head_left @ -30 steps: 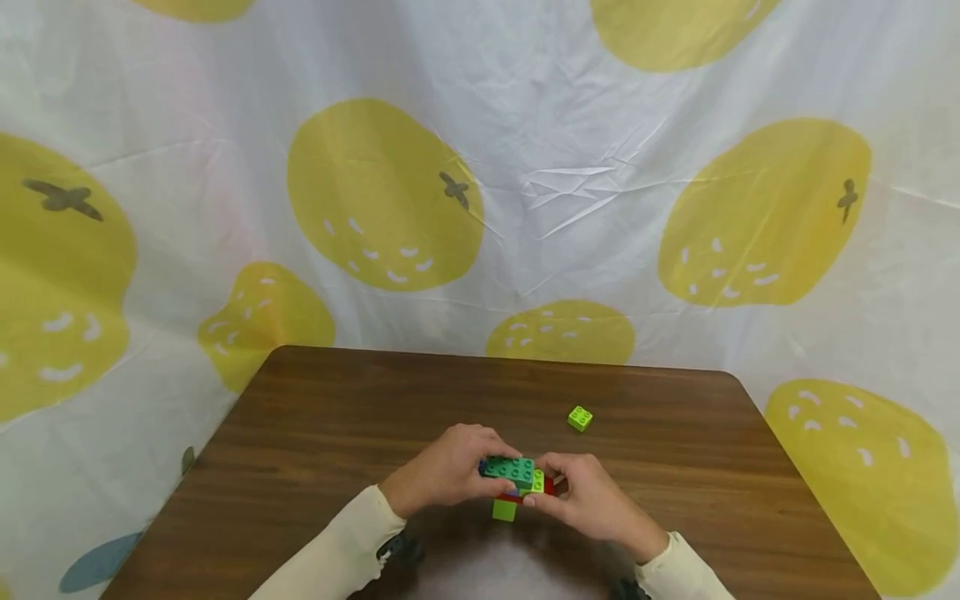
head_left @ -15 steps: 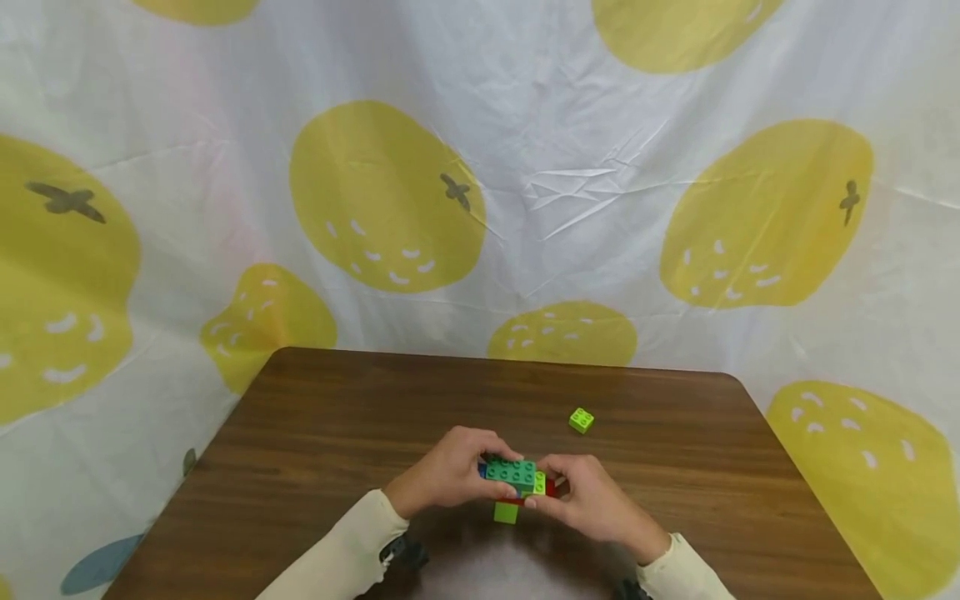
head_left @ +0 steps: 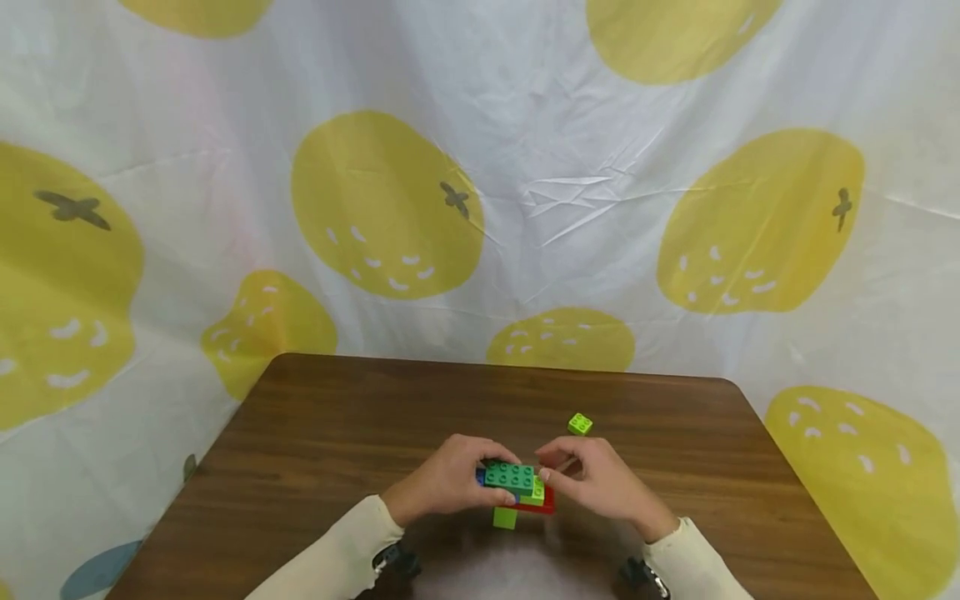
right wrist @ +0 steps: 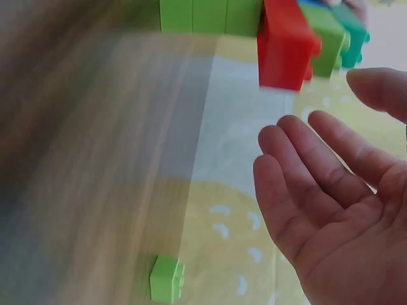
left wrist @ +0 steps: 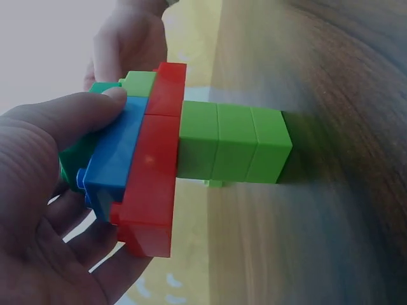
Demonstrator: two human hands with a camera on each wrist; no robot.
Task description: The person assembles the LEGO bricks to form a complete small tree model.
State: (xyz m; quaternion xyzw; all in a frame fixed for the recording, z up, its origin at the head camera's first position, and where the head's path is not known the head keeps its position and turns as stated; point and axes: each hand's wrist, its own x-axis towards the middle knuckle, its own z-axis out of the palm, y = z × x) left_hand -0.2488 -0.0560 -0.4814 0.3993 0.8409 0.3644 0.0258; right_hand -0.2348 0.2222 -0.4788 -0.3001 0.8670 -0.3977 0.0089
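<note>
My left hand [head_left: 447, 475] grips the upper part of a toy brick build, its thumb against the blue brick [left wrist: 117, 149] in the left wrist view. Several light green bricks [left wrist: 234, 143] stand stacked as a post below a red layer [left wrist: 152, 165]. Above the red sit the blue brick and a lime brick [head_left: 534, 492], topped by a dark green brick [head_left: 510, 477]. Just right of the build is my right hand [head_left: 600, 479]. In the right wrist view its fingers [right wrist: 311, 155] are loosely bent, apart from the bricks and holding nothing.
A loose lime brick [head_left: 580, 424] lies on the brown wooden table [head_left: 360, 408], beyond my right hand. Behind the table's far edge hangs a white curtain [head_left: 555, 250] with yellow fruit prints.
My right hand has let go of the build's right end and moved slightly up and away. My left hand keeps its grip, and the red end now shows more.
</note>
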